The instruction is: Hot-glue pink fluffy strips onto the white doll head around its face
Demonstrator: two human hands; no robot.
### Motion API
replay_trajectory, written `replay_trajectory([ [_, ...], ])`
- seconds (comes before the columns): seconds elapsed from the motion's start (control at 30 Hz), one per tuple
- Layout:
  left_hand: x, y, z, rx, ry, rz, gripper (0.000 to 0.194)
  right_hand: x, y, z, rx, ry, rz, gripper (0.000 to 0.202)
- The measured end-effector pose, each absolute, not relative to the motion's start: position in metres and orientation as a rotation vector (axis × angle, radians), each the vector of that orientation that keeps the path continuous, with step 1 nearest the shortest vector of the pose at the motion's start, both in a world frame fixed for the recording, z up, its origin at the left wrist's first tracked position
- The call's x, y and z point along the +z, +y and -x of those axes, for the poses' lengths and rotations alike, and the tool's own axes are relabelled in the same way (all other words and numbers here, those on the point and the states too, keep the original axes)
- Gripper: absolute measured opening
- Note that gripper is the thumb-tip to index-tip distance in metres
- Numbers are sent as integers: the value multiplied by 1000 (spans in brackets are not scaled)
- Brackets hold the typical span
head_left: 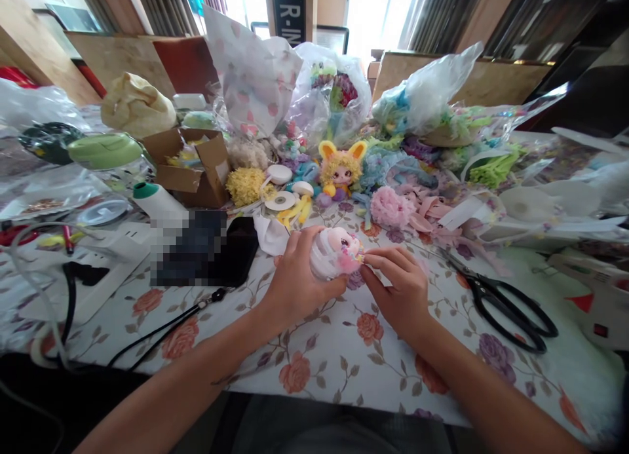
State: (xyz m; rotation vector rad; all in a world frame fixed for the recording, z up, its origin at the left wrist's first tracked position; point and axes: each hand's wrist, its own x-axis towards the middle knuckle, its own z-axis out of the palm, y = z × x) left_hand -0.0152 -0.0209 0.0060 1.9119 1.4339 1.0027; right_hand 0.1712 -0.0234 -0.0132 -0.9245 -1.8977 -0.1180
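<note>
One flowered surface carries one cardboard box with yellow material inside, one clear bag with green and dark red material, one yellow-eared doll and one pair of scissors. Near the middle, the left hand grips one doll head, its long axis roughly sideways, white-wrapped crown leftward, colourful trim rightward. The right hand pinches that trim between thumb and fingers.
</note>
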Motion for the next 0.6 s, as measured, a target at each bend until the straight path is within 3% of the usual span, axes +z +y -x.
replay_trajectory([
  [0.3, 3, -12, 20, 1096, 1484, -1797, 69, -7, -23, -173, -176, -1860, 1001, 9],
  [0.47, 3, 4, 32, 1300, 1443, -1391, 71, -11, -21, -180, -247, -2027, 1151, 10],
  [0.6, 5, 8, 34, 1266, 1172, -1002, 70, -16, -20, -176, -59, -2312, 1128, 21],
])
